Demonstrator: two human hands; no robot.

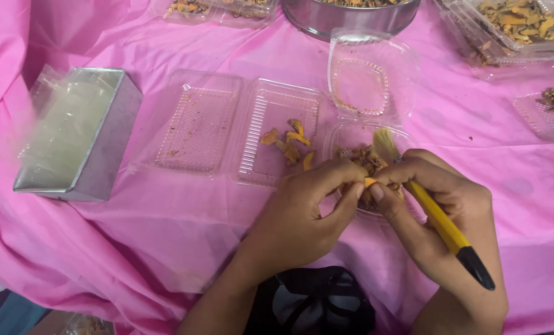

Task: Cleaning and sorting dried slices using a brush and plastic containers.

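I see both hands meeting over the pink-covered bench [165,229]. The fingers of the left hand [302,214] and of the right hand [435,205] are closed together on one small orange piece [369,182], pinched between the fingertips of both. The piece is tiny, bright orange, and mostly hidden by the fingers, so I cannot tell its full shape. The right hand also holds a brush [438,214] with a yellow handle, a black end and pale bristles; the bristles stand up just above the fingers, and the handle runs down across the palm.

Directly under the fingers is a clear plastic box [351,133] with brown and orange dried pieces [365,160] inside. Just to the left of the fingers, an open clear tray [277,118] carries a few yellow-orange pieces [289,144]. Further left lies a metal rectangular tin [97,155]. Beyond the fingers stands a round metal bowl [351,18].
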